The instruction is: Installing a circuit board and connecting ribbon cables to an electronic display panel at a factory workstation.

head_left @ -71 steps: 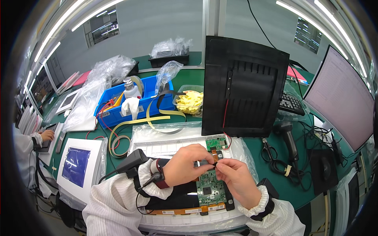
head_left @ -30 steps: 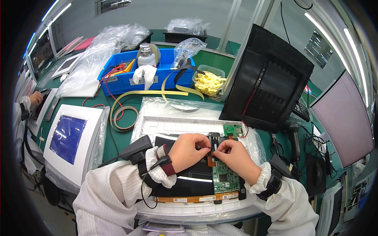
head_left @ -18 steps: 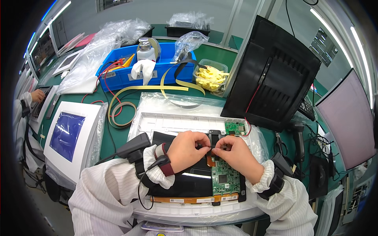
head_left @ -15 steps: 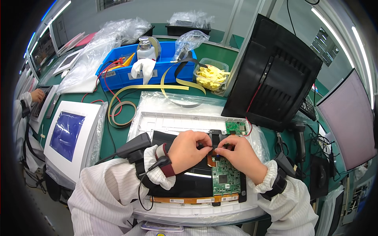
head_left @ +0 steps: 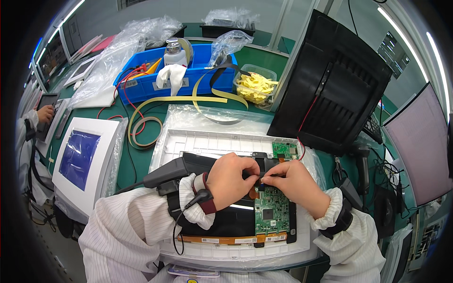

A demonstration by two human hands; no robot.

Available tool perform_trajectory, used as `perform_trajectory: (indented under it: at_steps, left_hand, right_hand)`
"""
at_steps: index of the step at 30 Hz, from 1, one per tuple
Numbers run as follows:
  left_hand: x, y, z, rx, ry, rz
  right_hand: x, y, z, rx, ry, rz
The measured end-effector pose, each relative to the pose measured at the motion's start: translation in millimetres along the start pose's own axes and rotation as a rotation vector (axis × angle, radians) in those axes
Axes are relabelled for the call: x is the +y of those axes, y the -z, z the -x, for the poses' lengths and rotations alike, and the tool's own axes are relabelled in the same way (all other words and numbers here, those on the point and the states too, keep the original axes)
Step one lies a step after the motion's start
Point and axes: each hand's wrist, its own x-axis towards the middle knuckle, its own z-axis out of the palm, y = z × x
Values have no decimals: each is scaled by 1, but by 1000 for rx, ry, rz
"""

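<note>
My left hand [head_left: 232,181] and my right hand [head_left: 298,185] meet fingertip to fingertip above the upper end of a green circuit board [head_left: 271,207]. Both are closed in a pinch; what lies between the fingers is small, dark and mostly hidden. Just below the fingertips, a bit of orange flex cable [head_left: 254,193] shows at the board's edge. The board rests on a black panel [head_left: 222,221] with an orange flex strip [head_left: 226,239] along its near edge. Panel and board lie inside a white plastic frame [head_left: 212,141], where a smaller green board [head_left: 284,150] sits at upper right.
Behind the frame stands a blue bin [head_left: 151,89] with a bottle [head_left: 174,54], near a tub of yellow pieces [head_left: 257,87]. A tape roll [head_left: 146,133] and a white-framed panel [head_left: 80,160] lie left. A large black casing [head_left: 330,85] leans at right, beside a handheld scanner [head_left: 362,170]. Another person's hand [head_left: 46,114] is far left.
Both hands have shifted slightly right, and the left fingertips have closed in against the right ones. The whole view has moved a little. Board, panel and frame stay together.
</note>
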Motion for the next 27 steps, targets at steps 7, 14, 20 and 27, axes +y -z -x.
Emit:
perform_trajectory:
  at_steps: [7, 14, 20, 27]
  left_hand:
    - [0, 0, 0, -30, 18, 22]
    - [3, 0, -1, -73, 35, 52]
    - [-1, 0, -1, -90, 57, 79]
    - [3, 0, -2, -107, 84, 85]
  right_hand:
    - [-1, 2, -1, -34, -37, -8]
    - [0, 3, 1, -38, -40, 0]
    - [1, 0, -1, -39, -56, -5]
    - [1, 2, 0, -33, -35, -9]
